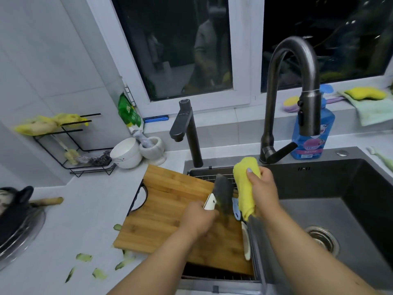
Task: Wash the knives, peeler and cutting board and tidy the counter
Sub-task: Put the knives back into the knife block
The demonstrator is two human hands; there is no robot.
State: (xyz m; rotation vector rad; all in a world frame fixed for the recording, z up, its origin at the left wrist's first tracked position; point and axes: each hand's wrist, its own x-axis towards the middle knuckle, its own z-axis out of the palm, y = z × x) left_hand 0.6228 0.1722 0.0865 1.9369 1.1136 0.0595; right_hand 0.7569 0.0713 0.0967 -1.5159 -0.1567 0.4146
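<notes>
My left hand (198, 218) grips the white handle of a dark-bladed knife (223, 192), whose blurred blade points up over the bamboo cutting board (168, 211). My right hand (262, 189) grips a yellow cloth (246, 188) right beside the blade. The board lies across the counter edge and a wire rack (204, 177) at the sink's left end. A light blue tool (236, 208) and a white-handled tool (246, 243) lie at the board's right edge, partly hidden.
The dark sink (340, 188) with its drain (322, 236) lies to the right, under two dark taps (291, 96). A blue soap bottle (312, 133) stands behind. Green peel scraps (85, 257) litter the counter. White bowls (126, 153), a mortar and a black wire rack stand at back left.
</notes>
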